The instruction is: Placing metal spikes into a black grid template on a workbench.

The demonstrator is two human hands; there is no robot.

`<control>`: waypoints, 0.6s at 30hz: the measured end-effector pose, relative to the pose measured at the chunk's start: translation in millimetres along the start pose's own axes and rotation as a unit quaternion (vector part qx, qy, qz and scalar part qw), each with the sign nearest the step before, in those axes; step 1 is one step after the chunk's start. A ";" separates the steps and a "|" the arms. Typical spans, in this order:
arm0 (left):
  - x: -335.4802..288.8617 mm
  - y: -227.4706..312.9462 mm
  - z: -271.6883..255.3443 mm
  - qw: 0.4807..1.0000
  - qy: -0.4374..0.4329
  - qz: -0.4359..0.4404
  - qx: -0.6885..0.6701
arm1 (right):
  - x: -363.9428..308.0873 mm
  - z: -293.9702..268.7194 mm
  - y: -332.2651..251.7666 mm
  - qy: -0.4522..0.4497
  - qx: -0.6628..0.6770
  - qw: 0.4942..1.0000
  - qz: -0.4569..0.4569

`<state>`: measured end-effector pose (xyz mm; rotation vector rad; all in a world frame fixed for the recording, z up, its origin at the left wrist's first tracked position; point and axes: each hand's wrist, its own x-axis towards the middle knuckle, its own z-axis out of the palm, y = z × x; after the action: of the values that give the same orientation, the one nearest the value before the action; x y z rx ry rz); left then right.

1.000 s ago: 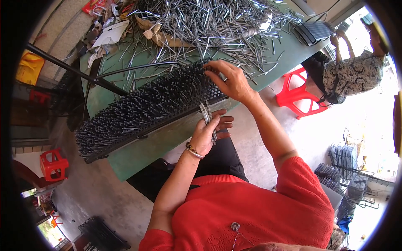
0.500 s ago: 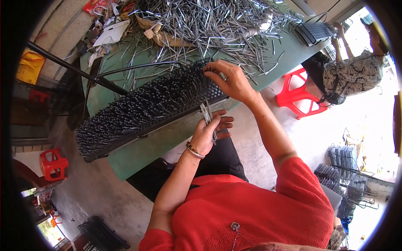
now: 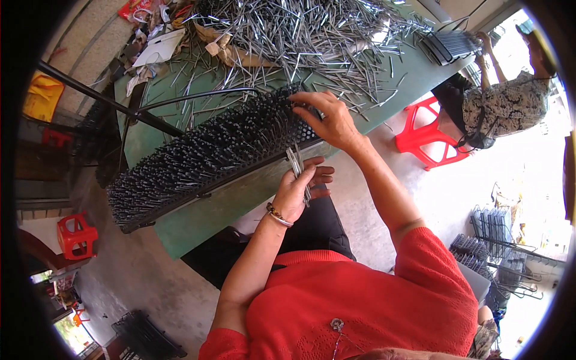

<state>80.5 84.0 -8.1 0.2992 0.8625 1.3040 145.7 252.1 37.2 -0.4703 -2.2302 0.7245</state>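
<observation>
On a green surface we find metal rods heaped at top centre, a bristling black rack mid-frame, and brown scrap beside the heap.

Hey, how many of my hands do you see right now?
2: your left hand, holding thin metal strips, and your right hand, at the right end of the dark rods. Some fingertips may be hidden.
</observation>
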 end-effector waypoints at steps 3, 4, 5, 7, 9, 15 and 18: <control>1.7 0.8 2.0 1.000 -0.008 0.000 -0.001 | -2.3 1.0 9.5 -0.039 -0.039 0.996 -0.068; 1.4 1.1 1.9 1.000 -0.009 0.000 0.000 | -2.1 2.5 9.8 -0.044 -0.050 0.994 -0.087; 1.0 1.3 1.9 1.000 -0.009 0.001 0.001 | -1.8 3.5 9.7 -0.048 -0.061 0.991 -0.106; 0.3 1.8 2.7 1.000 -0.010 0.001 0.004 | -2.1 4.0 8.0 -0.042 -0.072 0.991 -0.108; 0.0 1.6 2.7 1.000 -0.012 0.000 0.006 | -2.0 3.4 6.7 -0.037 -0.084 0.990 -0.109; -0.5 5.1 2.6 1.000 -0.027 0.007 0.001 | -1.9 0.3 2.9 0.005 -0.168 0.983 -0.081; -0.1 6.8 3.3 0.999 -0.030 0.014 -0.001 | -2.1 -0.7 7.8 0.035 -0.176 0.980 -0.085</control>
<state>77.9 86.7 -1.4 0.3473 0.8085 1.3147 148.5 257.3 31.5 -0.4597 -2.3048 0.2203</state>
